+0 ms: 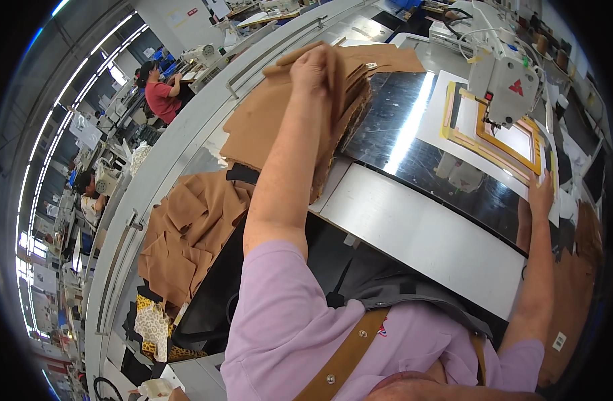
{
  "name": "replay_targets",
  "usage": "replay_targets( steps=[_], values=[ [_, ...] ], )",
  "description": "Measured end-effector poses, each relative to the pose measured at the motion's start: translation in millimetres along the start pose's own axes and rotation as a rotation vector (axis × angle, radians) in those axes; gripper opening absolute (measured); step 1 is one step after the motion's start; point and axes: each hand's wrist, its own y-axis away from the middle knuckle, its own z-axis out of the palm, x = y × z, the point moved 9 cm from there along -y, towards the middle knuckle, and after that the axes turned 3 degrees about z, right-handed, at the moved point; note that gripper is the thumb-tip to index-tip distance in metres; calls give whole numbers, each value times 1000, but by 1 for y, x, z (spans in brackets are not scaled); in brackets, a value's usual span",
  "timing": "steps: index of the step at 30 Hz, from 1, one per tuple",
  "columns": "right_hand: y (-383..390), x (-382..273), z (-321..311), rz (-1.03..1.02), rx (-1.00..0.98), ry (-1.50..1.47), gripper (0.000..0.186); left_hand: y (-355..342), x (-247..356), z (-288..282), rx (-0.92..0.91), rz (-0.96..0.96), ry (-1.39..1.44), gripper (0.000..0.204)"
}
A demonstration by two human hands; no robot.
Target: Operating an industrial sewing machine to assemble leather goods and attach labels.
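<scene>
At the far left of the steel table, my left hand is closed on a folded brown fabric piece, smeared by motion. It hangs over a thick stack of brown fabric pieces. On the right, my right hand lies with its fingers stretched out at the near corner of a white template sheet. A yellow-edged frame rests on that sheet, beneath the head of a sewing machine.
A crumpled brown fabric heap and leopard-print scraps lie at the left. More brown fabric hangs at the right. A pale metal panel runs along the table's near side. A person in red sits beyond the table's rail.
</scene>
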Motion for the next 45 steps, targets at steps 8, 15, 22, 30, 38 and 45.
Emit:
replay_targets(
  steps=[8,15,22,30,38,45],
  values=[
    [75,-56,-9,134,-747,-1077,50,234,-70,249,-881,-118,-45,7],
    [109,-25,-44,351,-724,-1584,76,391,-166,221,-1641,257,-808,76],
    [101,10,-82,513,-756,-1815,84,368,-140,218,-1539,28,-719,60],
    [87,5,-97,155,-453,-1076,31,243,-186,195,-938,349,-1251,44],
    [83,5,-98,215,-528,-1049,30,236,-190,215,-947,104,-1254,41],
    [68,-24,-117,-168,-404,-616,24,223,-225,232,-1045,289,-1223,60]
  ],
)
